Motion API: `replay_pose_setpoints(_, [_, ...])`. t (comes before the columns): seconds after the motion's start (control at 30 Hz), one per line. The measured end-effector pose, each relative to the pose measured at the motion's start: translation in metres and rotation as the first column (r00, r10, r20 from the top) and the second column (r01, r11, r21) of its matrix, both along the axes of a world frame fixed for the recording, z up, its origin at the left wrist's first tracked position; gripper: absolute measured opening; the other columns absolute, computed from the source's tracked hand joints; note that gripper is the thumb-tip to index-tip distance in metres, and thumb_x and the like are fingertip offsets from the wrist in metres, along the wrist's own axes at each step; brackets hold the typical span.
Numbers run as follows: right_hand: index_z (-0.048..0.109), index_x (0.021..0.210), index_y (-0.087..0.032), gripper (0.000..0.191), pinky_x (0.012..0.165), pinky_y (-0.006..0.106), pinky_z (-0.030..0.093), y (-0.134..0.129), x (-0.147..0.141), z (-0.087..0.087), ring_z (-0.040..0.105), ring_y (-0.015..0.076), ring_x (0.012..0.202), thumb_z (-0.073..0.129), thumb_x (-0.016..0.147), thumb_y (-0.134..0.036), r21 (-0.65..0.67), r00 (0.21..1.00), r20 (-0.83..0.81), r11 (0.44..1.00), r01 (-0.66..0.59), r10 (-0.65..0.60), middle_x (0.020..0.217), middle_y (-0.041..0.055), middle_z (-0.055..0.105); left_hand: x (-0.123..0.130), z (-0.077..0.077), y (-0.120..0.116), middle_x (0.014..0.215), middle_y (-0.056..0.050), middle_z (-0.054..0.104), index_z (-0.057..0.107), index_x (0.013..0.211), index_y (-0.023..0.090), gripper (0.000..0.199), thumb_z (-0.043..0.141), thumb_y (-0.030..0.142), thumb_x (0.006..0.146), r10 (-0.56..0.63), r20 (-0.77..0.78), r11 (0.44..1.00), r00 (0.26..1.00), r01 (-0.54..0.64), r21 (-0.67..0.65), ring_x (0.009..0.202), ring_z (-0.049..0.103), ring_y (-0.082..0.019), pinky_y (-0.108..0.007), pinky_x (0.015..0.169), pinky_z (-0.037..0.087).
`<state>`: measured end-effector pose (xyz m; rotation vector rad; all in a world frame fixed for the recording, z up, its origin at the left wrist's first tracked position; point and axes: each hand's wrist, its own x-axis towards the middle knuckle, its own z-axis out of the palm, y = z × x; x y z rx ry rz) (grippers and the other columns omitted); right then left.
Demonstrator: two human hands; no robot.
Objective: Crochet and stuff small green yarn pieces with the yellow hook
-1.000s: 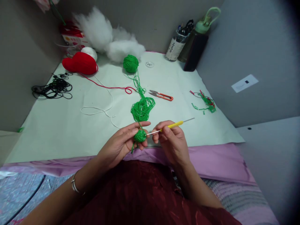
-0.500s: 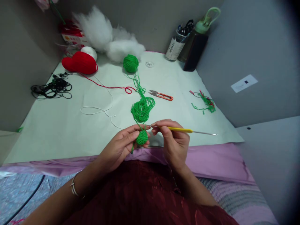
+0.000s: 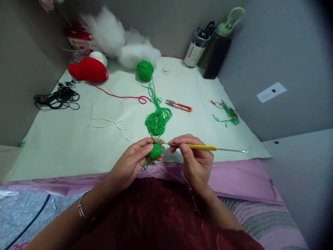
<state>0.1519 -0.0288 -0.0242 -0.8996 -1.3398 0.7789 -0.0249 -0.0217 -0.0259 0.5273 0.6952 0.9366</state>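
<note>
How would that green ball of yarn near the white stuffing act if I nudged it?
The green ball of yarn looks round, so it would probably roll a little. It seems wound from soft strand, so it would likely give slightly when squeezed. Strands run from it to the loose green coil, so they might trail or tug.

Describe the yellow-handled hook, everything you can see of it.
The hook has a smooth yellow grip, apparently plastic, with a thin, silvery, metal-looking shaft at each end. The right hand holds it nearly level. One bare shaft points right, above the table; the other points left, towards the left hand at the small green crocheted piece. Whether that tip touches yarn is too small to tell.
</note>
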Motion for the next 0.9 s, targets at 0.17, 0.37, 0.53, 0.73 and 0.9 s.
replay_pose_setpoints(0.17, [0.077, 0.101, -0.024, 0.017, 0.068, 0.03, 0.059, -0.0005, 0.0005, 0.0007, 0.068, 0.0144, 0.076, 0.061, 0.1, -0.017, 0.002, 0.999, 0.046, 1.0, -0.001, 0.001, 0.09, 0.0022, 0.074, 0.0003, 0.0007, -0.0004, 0.092, -0.005, 0.076, 0.079, 0.104, 0.015, 0.02, 0.078, 0.031, 0.091, 0.003, -0.023, 1.0, 1.0, -0.003, 0.014, 0.081, 0.069, -0.013, -0.023, 0.08, 0.055])
replay_pose_setpoints(0.37, [0.078, 0.101, -0.025, 0.018, 0.068, 0.031, 0.058, -0.0017, 0.0014, 0.0012, 0.067, 0.0147, 0.076, 0.062, 0.1, -0.017, -0.018, 0.999, 0.032, 1.0, 0.021, -0.02, 0.089, 0.0023, 0.074, -0.0015, -0.0009, 0.0004, 0.092, -0.003, 0.076, 0.079, 0.105, 0.018, 0.018, 0.077, 0.03, 0.091, -0.006, -0.056, 1.0, 0.998, 0.007, 0.026, 0.083, 0.07, -0.012, -0.021, 0.083, 0.054])
replay_pose_setpoints(0.53, [0.079, 0.102, -0.025, 0.019, 0.068, 0.031, 0.058, -0.0018, 0.0016, 0.0009, 0.067, 0.0143, 0.076, 0.062, 0.1, -0.016, -0.017, 1.0, 0.016, 1.0, 0.014, -0.013, 0.09, 0.0024, 0.074, -0.0017, -0.0005, 0.0006, 0.091, -0.003, 0.076, 0.08, 0.104, 0.018, 0.018, 0.077, 0.031, 0.092, -0.016, -0.025, 0.999, 1.0, 0.017, 0.035, 0.082, 0.07, -0.011, -0.02, 0.08, 0.055])
replay_pose_setpoints(0.73, [0.079, 0.103, -0.025, 0.02, 0.071, 0.03, 0.058, -0.0015, 0.0013, 0.0, 0.068, 0.0134, 0.078, 0.062, 0.1, -0.015, -0.021, 1.0, -0.011, 1.0, -0.012, 0.011, 0.091, 0.0017, 0.074, -0.0009, -0.0019, 0.0007, 0.091, -0.004, 0.075, 0.081, 0.103, 0.018, 0.021, 0.078, 0.034, 0.09, -0.016, -0.002, 0.999, 1.0, 0.016, 0.031, 0.08, 0.07, -0.012, -0.021, 0.079, 0.057])
replay_pose_setpoints(0.9, [0.079, 0.103, -0.025, 0.02, 0.07, 0.03, 0.058, -0.0014, 0.0013, -0.0002, 0.068, 0.0136, 0.078, 0.062, 0.101, -0.016, -0.032, 1.0, -0.017, 0.999, -0.025, 0.024, 0.092, 0.0018, 0.074, -0.0012, -0.0012, 0.001, 0.092, -0.005, 0.075, 0.082, 0.104, 0.017, 0.021, 0.077, 0.034, 0.091, -0.014, -0.028, 0.999, 1.0, 0.016, 0.052, 0.081, 0.069, -0.012, -0.02, 0.078, 0.057])
